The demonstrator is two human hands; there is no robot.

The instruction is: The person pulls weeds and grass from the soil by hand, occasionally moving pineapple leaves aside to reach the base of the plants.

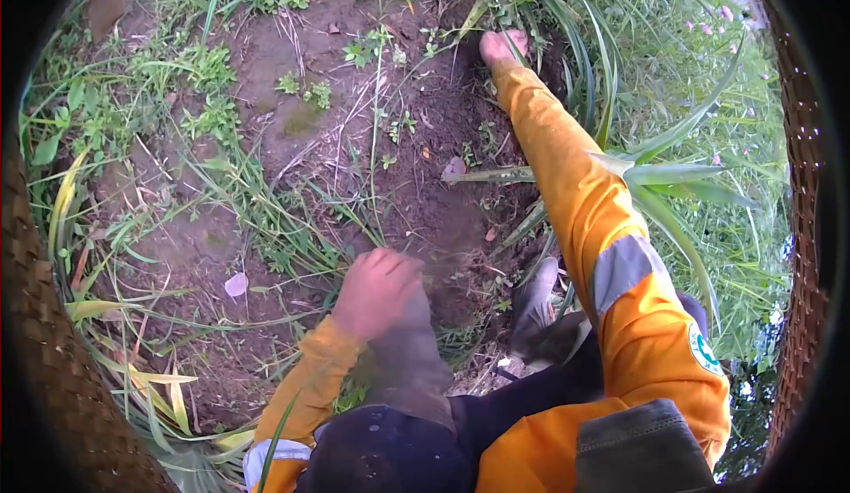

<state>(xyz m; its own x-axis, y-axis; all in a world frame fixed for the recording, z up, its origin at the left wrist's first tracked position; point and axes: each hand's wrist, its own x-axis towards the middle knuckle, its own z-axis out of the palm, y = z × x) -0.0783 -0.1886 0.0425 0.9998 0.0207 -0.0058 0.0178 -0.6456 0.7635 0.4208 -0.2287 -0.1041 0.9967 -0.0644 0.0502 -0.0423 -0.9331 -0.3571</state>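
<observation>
My right hand (504,47) reaches far forward to the soil at the base of a long-leaved spiky plant (580,46). Its fingers are closed, and a green blade crosses them; what they grip is hidden. My left hand (376,294) is nearer my body, beside my bent leg (407,347). Its fingers are curled together and a little blurred, so what lies in them, if anything, cannot be made out. Grass clumps (279,223) grow just beyond and left of this hand. Bare dark soil (429,125) lies between the two hands.
A second spiky plant (660,174) spreads its leaves beside my right forearm. My shoe (536,298) stands on the soil below it. Yellowing long leaves (168,387) lie at lower left. Tall grass with pink flowers (708,28) fills the right side. Brown woven edges frame both sides.
</observation>
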